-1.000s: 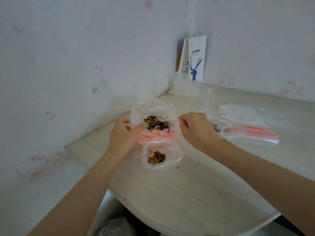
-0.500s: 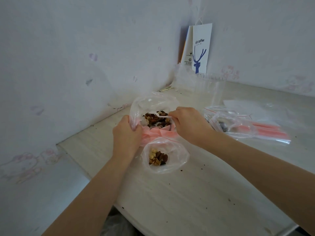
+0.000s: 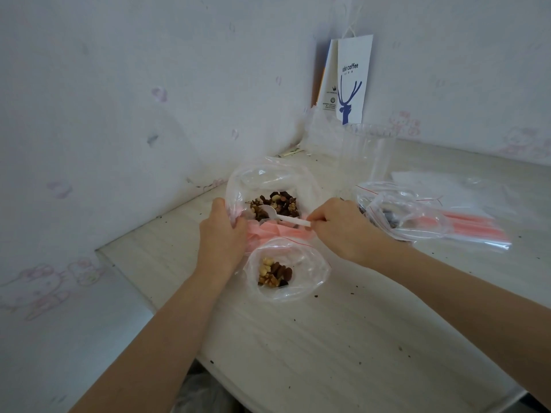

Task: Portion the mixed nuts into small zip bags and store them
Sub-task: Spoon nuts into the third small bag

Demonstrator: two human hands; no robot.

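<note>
Scooping a portion
The mixed nuts sit in the big bag, twelve o'clock of the small zip bag; my right grip pinches the spoon, my left grip clutches the big bag's mouth. I'd lift level, tip low.

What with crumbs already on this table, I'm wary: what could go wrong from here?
1. The right hand pinches the white spoon near its handle's end; a loaded scoop might tip and scatter nuts onto the table.
2. The small zip bag is floppy plastic lying beside the large bag that the left hand holds; its mouth could sag shut, so nuts miss it.
</note>
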